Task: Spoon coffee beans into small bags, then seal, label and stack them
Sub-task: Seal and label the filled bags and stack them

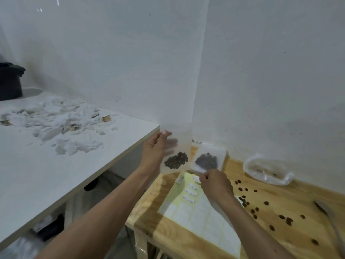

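Above the wooden table [280, 208], left hand [155, 150] is gripping a filled bag [176, 157] upright while right hand [214, 184] is pinching a label [196, 178], probably next pressing it onto the bag.

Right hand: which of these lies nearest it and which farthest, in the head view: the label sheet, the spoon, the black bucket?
From the right hand:
1. Label sheet, directly under the hand, on the wooden table.
2. Spoon, at the table's right edge.
3. Black bucket, far left, beyond the white table.
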`<action>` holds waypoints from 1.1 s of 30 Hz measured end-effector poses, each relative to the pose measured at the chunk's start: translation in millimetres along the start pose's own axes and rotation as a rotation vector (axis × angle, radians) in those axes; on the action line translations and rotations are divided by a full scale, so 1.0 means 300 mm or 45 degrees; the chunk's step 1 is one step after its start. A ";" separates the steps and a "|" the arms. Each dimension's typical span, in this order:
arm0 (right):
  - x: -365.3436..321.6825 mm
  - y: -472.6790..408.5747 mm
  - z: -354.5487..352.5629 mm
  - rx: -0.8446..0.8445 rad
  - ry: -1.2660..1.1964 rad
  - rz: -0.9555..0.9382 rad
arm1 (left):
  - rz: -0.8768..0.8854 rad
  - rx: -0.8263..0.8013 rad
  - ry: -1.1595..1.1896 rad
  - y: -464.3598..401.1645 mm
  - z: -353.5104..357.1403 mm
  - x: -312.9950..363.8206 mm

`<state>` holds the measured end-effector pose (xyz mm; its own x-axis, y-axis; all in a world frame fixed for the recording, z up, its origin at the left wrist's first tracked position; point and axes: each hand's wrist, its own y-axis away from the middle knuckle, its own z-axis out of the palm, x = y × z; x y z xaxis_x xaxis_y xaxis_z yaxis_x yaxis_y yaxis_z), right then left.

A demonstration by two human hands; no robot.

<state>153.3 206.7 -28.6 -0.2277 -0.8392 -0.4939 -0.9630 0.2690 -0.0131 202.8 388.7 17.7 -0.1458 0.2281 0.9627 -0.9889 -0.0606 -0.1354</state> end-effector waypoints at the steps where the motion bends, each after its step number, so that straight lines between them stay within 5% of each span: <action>1: 0.003 -0.003 -0.013 -0.023 -0.099 -0.001 | -0.011 -0.013 0.014 0.000 0.002 0.001; 8: -0.045 0.041 -0.235 0.080 -0.955 -0.180 | -0.080 -0.123 0.023 0.024 0.072 0.018; 21: 0.034 0.053 -0.357 0.365 -0.722 -0.289 | -0.070 -0.335 -0.029 0.138 0.307 0.037; 30: 0.122 0.064 -0.394 0.516 -0.655 -0.137 | -0.065 -0.460 -0.053 0.171 0.388 0.043; 33: 0.158 0.067 -0.406 0.411 -0.905 0.016 | -0.077 -0.460 -0.035 0.173 0.407 0.042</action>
<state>105.6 114.8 53.7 0.0137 -0.3599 -0.9329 -0.8466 0.4922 -0.2024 153.0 269.6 51.6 -0.0907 0.1944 0.9767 -0.9422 0.3008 -0.1474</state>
